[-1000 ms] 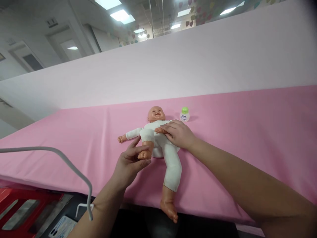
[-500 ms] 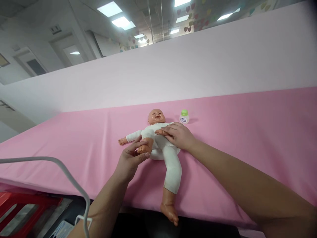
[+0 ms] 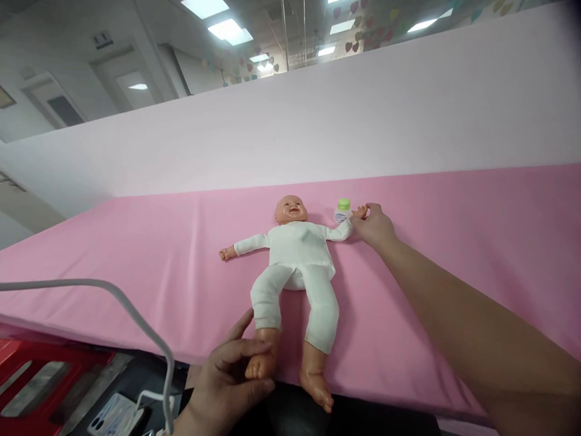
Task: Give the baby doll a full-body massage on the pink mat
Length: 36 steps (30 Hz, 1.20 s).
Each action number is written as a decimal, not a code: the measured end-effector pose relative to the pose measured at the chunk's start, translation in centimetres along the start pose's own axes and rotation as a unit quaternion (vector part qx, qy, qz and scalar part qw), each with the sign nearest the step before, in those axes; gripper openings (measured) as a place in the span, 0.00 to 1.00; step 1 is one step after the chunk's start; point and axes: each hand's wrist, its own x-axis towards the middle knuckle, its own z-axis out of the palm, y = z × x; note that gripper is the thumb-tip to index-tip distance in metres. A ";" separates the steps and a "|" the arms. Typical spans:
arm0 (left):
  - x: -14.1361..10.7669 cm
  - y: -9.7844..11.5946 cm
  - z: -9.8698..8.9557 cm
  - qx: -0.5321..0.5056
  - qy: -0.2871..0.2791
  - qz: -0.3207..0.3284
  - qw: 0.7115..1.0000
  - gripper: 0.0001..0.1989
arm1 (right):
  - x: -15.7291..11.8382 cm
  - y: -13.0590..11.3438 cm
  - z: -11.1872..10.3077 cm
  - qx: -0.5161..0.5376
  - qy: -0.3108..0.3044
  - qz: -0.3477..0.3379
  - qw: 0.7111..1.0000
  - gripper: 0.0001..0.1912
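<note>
Lying on the pink desk (image 3: 436, 248), the doll (image 3: 299, 245) faces up. The left hand (image 3: 222, 381) has its grip around one foot (image 3: 261, 366); the right hand (image 3: 377, 229) has its grip around a tiny hand (image 3: 361, 212), beside the bottle (image 3: 342, 214). This looks like the step of stretching the doll out. Bending it up would call for a soft hold.

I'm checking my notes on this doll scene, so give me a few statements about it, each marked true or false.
1. The doll lies face down. False: it lies face up.
2. The left hand holds a foot of the doll. True.
3. The bottle has a green cap. True.
4. The right hand holds the bottle. False: it holds the doll's arm near the wrist.
5. The doll's clothing is white. True.
</note>
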 end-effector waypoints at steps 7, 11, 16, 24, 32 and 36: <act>-0.8 -0.1 1.0 0.022 -0.004 -0.015 1.000 0.19 | 0.6 1.0 0.3 -0.053 -0.046 0.021 0.997 0.36; 0.1 0.8 0.7 0.030 0.012 0.026 0.999 0.18 | -0.8 -0.5 0.1 -0.034 0.012 -0.061 0.997 0.39; 2.9 2.4 0.4 -0.016 0.021 0.049 0.998 0.18 | -3.8 -3.6 0.9 0.003 0.031 -0.231 0.973 0.28; 8.6 4.3 1.2 -0.150 0.022 0.111 0.982 0.20 | -7.7 -6.2 3.4 -0.071 -0.066 -0.476 0.874 0.08; 12.4 4.3 2.0 -0.137 0.044 0.106 0.984 0.22 | -7.8 -6.5 3.4 -0.079 -0.081 -0.508 0.854 0.12; 13.2 3.7 2.1 -0.126 0.047 0.088 0.987 0.22 | -8.0 -6.3 3.5 -0.070 -0.086 -0.504 0.857 0.14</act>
